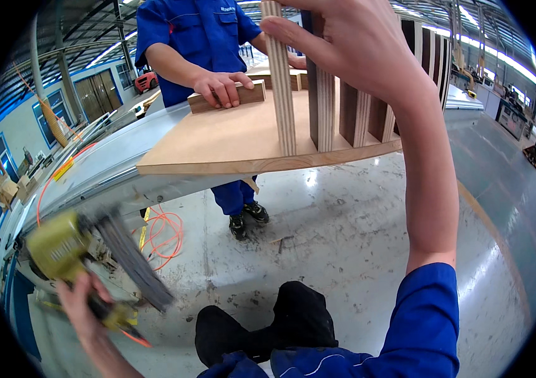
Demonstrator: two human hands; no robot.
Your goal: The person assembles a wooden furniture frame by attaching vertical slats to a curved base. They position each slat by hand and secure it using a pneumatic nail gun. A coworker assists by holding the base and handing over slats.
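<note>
My left hand (80, 303) is wrapped round the grip of a yellow-green nail gun (60, 246), low on the left and blurred by motion. Its long dark magazine (132, 258) slants down toward the right. Up at the top, my right hand (359, 53) grips an upright plywood strip (282, 101), with the thumb on its near edge; the fingertips are partly out of sight. That strip stands on a light wooden board (243, 142). Beside it, under and behind my hand, stand several more plywood strips (323, 113) with dark faces.
Across the board a co-worker in blue rests one hand (221, 88) on a short wood block (230, 96). The board overhangs a grey metal table (110, 148). An orange air hose (170, 236) lies coiled on the floor below. Machines stand at the far right.
</note>
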